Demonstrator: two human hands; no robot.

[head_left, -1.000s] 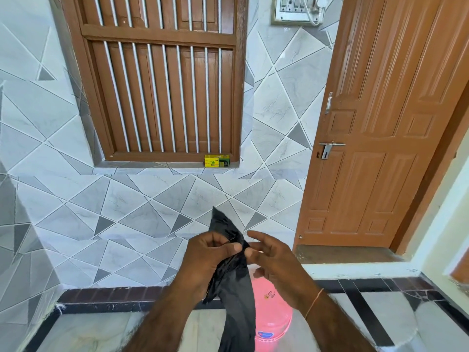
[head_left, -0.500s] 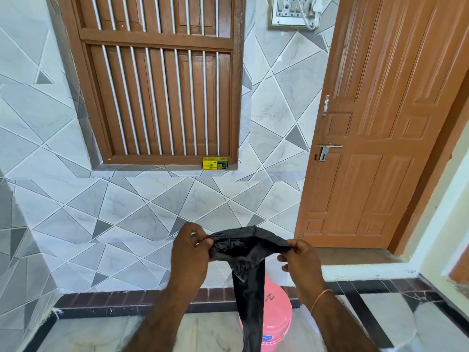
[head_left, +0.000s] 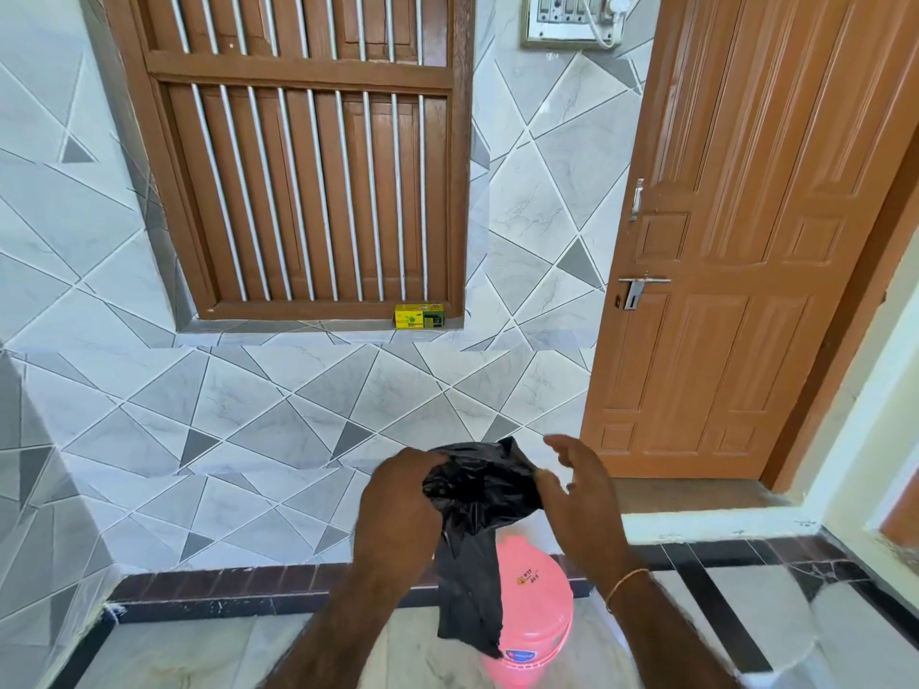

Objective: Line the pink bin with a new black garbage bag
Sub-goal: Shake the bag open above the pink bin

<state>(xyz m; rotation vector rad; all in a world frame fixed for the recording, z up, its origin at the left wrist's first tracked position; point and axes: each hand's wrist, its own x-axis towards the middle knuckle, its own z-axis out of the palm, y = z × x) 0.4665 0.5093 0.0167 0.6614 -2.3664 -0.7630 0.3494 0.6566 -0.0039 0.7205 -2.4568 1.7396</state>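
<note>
Tiled wall ahead; our left hand now bunches the black garbage bag above the pink bin, while our right hand has released it, so opening restarts.

The garbage bag is thin, crinkled black plastic with a glossy sheen, and the pink bin is smooth, shiny plastic. The door is brown wood with a metal handle; the wall tiles are glossy and marbled.

Black bag (crumpled, hanging) above upside-down pink bin.
</note>
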